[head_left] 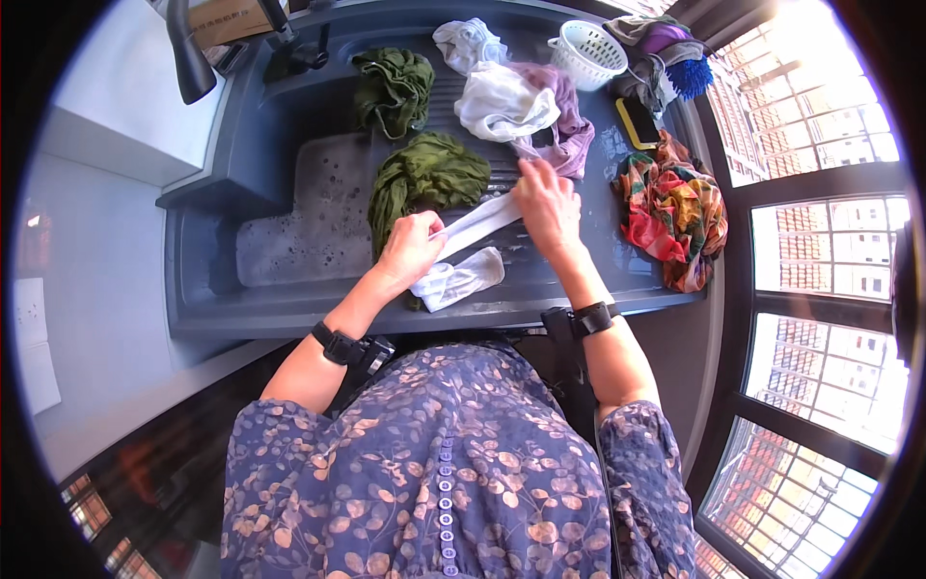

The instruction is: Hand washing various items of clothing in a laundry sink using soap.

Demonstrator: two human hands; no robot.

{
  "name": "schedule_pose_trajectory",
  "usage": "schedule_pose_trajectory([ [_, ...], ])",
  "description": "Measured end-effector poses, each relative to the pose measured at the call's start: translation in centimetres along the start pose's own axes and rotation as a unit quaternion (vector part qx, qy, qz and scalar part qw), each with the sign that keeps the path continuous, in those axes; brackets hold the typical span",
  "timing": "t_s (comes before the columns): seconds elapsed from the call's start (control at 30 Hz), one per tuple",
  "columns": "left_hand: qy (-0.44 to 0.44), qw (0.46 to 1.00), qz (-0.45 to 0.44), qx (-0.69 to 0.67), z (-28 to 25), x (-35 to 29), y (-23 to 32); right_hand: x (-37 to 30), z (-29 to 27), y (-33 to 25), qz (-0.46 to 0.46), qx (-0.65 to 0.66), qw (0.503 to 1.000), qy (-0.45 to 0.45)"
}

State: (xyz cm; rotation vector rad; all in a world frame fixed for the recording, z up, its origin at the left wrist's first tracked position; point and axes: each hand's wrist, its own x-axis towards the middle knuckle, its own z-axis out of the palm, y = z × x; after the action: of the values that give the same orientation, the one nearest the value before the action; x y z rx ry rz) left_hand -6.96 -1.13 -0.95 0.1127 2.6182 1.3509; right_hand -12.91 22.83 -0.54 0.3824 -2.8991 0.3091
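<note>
A white sock [477, 220] is stretched at a slant between my two hands, over the ridged washboard part of the grey sink. My left hand [413, 247] pinches its lower end, and my right hand [548, 205] grips its upper end. Just below, a second white sock [461, 280] lies on the board near the front edge, close to my left hand. Beyond my left hand a bunched olive-green cloth [431, 174] hangs partly over the basin side. A mauve cloth [569, 130] lies just past my right fingers, partly under a crumpled white cloth [503, 104].
Sudsy water stands in the basin [198, 261] at left, below a black faucet [191, 58]. Farther back are a dark green cloth [395, 92], a small white cloth [470, 45] and a white basket [588, 56]. A patterned red-orange cloth [675, 212] and a yellow-edged brush or sponge [637, 124] lie right.
</note>
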Motion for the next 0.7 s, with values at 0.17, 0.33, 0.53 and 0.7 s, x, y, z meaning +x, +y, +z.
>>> schedule_pose_trajectory([
  [0.17,0.022,1.0,-0.013,0.012,0.7,0.0,-0.1,-1.4,0.9,-2.0,-0.136,-0.011,0.991,-0.011],
  [0.33,0.004,0.998,-0.008,-0.056,-0.3,0.6,-0.3,0.4,-1.0,1.6,0.006,0.01,0.999,-0.032],
  [0.53,0.055,0.98,0.058,-0.18,0.3,2.1,0.6,0.7,-1.9,-1.4,-0.113,-0.016,0.988,-0.106],
  [0.7,0.12,0.966,0.223,-0.042,-2.5,0.3,4.9,0.6,-3.6,-0.7,-0.104,0.03,0.994,-0.035],
])
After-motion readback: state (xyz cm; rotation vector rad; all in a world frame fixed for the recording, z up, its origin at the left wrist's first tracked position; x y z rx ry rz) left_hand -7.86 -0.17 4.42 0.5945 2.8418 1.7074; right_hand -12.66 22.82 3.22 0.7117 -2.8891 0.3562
